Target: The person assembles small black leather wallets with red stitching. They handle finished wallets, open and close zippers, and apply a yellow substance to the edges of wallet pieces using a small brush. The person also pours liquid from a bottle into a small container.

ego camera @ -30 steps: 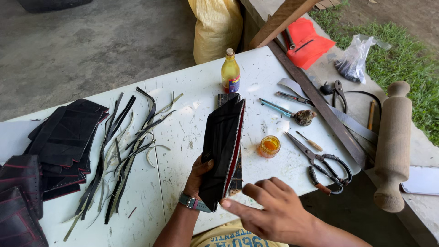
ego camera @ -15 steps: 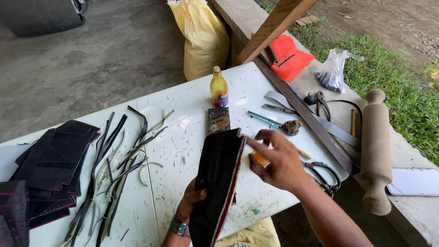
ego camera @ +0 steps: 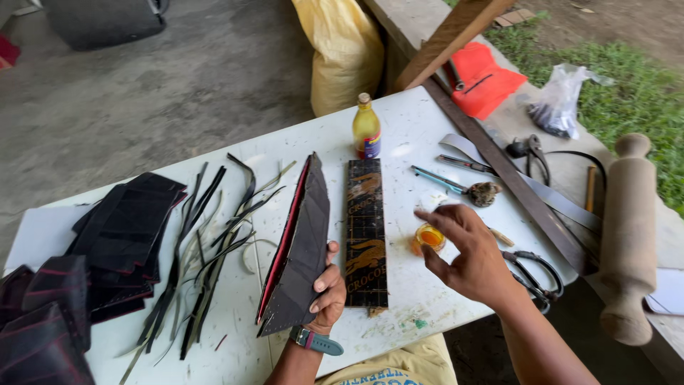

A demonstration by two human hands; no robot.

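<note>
Outdoors at a white desk (ego camera: 214,321), a person works rubber-like black material with bare hands. Farthest left of the grip lie stacked black panels (ego camera: 121,235) and a scatter of thin black strips (ego camera: 214,235). The left hand (ego camera: 326,292) is closed around the lower edge of a long black folded piece with red edging (ego camera: 299,242), holding it upright on its edge; its long axis runs away from the person, tapering to a point at the far end. Touching that grip on its right lies a flat dark patterned strip (ego camera: 366,228), parallel to the held piece. Beyond its far end stands a small yellow bottle (ego camera: 366,128).

Further right, the right hand (ego camera: 470,260) hovers with fingers spread and empty, its fingertips just above a small open pot of orange paste (ego camera: 427,237), which sits just in front of and left of the palm. The right hand is clearly nearer the pot than the left. Right of it rest black scissors (ego camera: 536,278), a brush-tipped tool (ego camera: 456,184), a long metal bar (ego camera: 513,178) and a wooden rolling pin (ego camera: 627,228).
</note>
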